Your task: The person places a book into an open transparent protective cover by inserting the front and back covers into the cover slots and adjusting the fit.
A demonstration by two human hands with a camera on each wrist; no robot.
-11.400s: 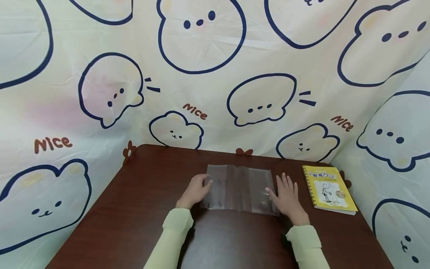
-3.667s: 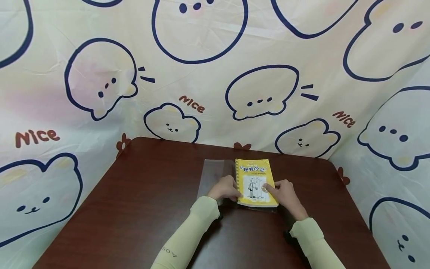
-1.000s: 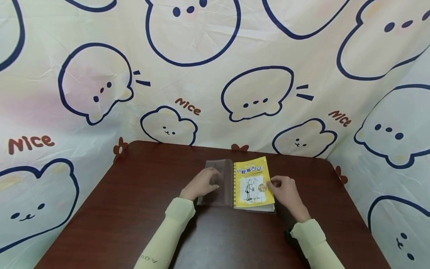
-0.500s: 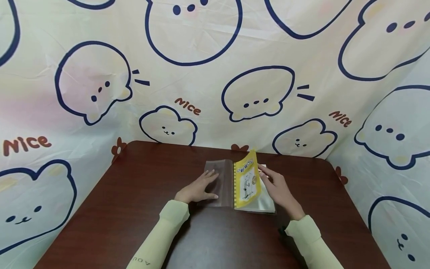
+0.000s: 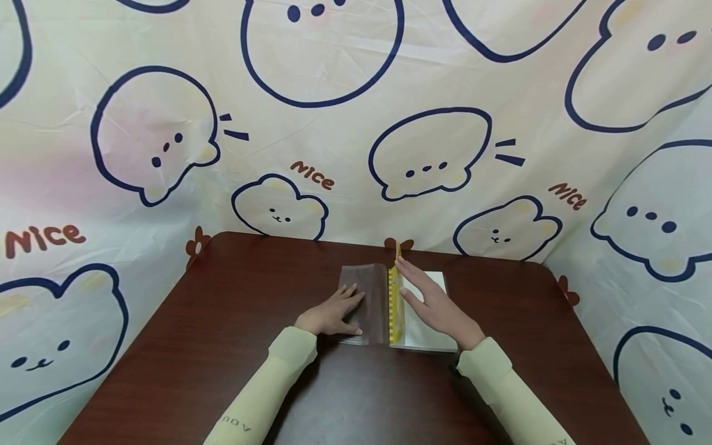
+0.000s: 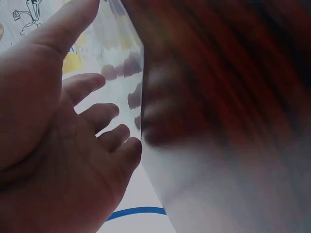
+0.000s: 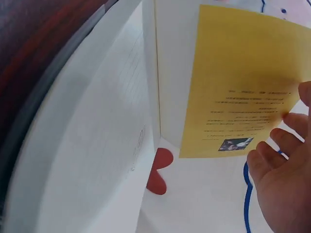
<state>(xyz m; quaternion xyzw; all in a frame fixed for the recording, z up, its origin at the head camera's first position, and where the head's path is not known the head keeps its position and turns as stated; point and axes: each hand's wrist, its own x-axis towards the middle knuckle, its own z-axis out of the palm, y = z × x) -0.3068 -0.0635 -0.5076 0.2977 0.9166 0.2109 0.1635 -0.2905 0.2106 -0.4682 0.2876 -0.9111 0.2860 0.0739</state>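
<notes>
A yellow-covered book (image 5: 425,335) lies on the right half of a clear plastic book cover (image 5: 375,312), its white first page showing. The book's yellow front cover (image 5: 395,309) stands nearly upright along its spine. My right hand (image 5: 439,306), fingers straight, pushes against that cover from the right. In the right wrist view the cover's printed yellow inner flap (image 7: 238,58) shows, with fingertips at its outer edge. With fingers spread, my left hand (image 5: 329,314) rests on the left half of the plastic cover. The left wrist view shows this hand (image 6: 73,145) over the shiny film.
A dark brown wooden table (image 5: 222,346) carries everything. Close behind it hangs a pale cloth (image 5: 345,148) with cartoon bear outlines, which also runs along the left and right sides.
The book has come from the right onto the plastic cover. Its front cover has swung up to the left under my right hand, while my left hand has settled on the film.
</notes>
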